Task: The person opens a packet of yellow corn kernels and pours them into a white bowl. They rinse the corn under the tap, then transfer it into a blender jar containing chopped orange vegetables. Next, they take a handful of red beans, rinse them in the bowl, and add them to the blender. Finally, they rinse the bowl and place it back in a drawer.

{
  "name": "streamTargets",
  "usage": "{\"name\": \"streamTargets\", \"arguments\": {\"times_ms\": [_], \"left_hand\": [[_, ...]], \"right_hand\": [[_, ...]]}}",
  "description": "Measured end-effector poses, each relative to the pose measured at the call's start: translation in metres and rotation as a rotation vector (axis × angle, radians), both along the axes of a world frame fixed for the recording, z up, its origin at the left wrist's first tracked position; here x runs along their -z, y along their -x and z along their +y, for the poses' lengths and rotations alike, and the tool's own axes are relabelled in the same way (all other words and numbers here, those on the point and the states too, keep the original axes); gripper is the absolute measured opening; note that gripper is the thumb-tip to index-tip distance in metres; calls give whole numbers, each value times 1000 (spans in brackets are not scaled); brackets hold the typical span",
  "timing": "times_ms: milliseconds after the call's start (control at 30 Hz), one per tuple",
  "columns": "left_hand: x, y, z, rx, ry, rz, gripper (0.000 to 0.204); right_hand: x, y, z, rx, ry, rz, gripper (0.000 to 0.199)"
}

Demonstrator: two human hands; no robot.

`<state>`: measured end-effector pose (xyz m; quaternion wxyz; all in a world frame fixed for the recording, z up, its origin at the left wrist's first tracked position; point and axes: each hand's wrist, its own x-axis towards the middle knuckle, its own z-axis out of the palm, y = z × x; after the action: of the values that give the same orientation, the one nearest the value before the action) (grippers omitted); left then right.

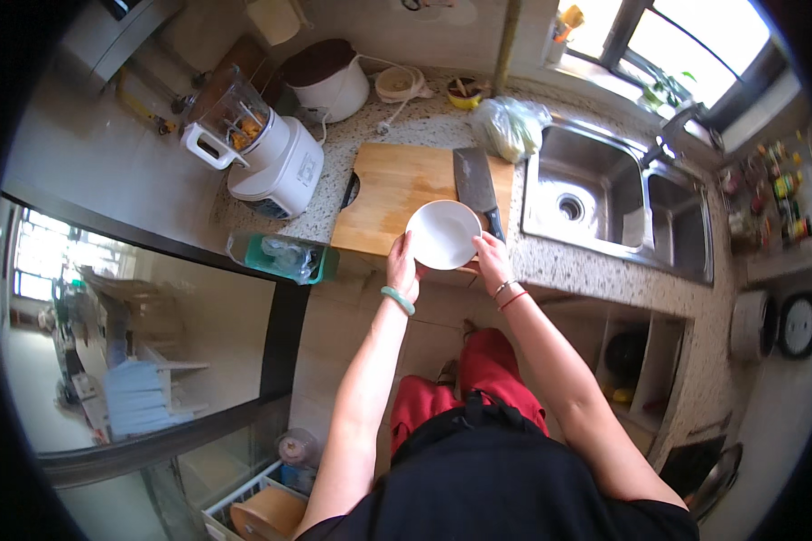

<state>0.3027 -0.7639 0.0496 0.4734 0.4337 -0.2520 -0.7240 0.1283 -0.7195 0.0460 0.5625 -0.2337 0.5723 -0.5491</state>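
Note:
A white bowl [444, 236] is held between both hands, in front of the counter's near edge, and its inside looks bare. My left hand [403, 267], with a green bangle at the wrist, is closed on the bowl's left side. On the opposite side my right hand [492, 261] grips the rim. Just beyond the bowl lies a wooden cutting board [397, 185]. A cleaver [475, 185] with a dark handle rests on the board's right part, its handle close to my right hand. The undersides of the fingers are hidden by the bowl.
A white blender [280, 171] with orange-brown pieces in its jug stands left of the board. Behind are a white cooker [327, 77] and a yellow bowl [464, 93]. A plastic bag of produce [510, 126] sits beside the double sink [586, 171]. A green bin [284, 260] hangs at the counter edge.

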Motion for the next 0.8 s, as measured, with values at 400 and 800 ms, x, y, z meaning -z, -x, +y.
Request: {"name": "streamTargets", "arguments": {"times_ms": [400,800], "left_hand": [[17,0,-72,-144,-150,-35,46],[35,-8,-83,-182,-24,-433,50]], "right_hand": [[13,-3,-92,-100,-84,-88,36],[9,-9,-97,-127,-91,53,37]]}}
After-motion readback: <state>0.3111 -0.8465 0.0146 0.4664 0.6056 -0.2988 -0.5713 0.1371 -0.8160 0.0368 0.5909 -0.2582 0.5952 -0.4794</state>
